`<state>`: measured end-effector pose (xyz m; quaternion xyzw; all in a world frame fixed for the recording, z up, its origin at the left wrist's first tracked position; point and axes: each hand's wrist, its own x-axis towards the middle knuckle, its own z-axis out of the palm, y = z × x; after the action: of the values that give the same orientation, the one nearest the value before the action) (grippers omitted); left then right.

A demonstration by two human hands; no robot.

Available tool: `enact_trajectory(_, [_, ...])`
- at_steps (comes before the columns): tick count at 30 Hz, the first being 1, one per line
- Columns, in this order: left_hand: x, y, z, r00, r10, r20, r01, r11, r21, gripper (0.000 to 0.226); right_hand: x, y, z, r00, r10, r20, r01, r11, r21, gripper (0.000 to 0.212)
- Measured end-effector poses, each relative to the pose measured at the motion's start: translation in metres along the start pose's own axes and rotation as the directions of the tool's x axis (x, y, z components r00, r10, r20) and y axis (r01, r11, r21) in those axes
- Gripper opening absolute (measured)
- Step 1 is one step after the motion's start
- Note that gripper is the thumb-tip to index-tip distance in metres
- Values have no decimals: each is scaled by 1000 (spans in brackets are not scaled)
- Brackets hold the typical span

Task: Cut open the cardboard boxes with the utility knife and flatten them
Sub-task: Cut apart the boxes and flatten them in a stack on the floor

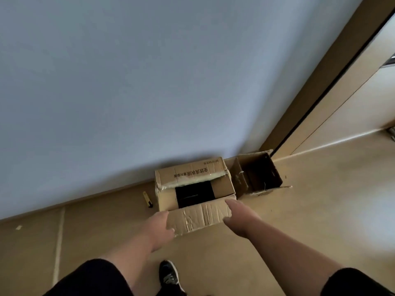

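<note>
Both hands are on the near flap of the printed box (193, 184); I see my left hand (159, 228) gripping its left end, my right hand (239, 217) gripping the right; utility knife (148, 199) lies on the floor (310, 221) left of it; second open box (257, 175) stands just right.

Both bare forearms reach forward and down from dark short sleeves. Left hand (163, 224) grips the left end of the near box flap (199, 217), thumb on top. Right hand (239, 214) holds the flap's right end, fingers extended forward.
</note>
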<state>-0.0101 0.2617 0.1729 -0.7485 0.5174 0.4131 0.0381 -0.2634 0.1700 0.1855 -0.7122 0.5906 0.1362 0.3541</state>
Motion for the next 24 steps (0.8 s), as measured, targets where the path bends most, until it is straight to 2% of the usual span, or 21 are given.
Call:
enact_trajectory(6, [38,-22,25,993,-114,40,118,987,-113,68,52,9,15,997,23,77,-22,1000,-8,69])
enact_trajectory(10, [76,-28,25,984,-132,121,147,981,-124,76,85,18,22,994,56,97,-54,998,-23,66])
enact_trajectory(14, [117,-16,26,978,-93,187,114,988,-104,78,104,28,19,989,86,118,-82,996,-45,65])
enact_trajectory(24, [171,69,50,970,-17,244,35,997,-70,73,134,79,-12,984,85,158,-79,996,-45,66])
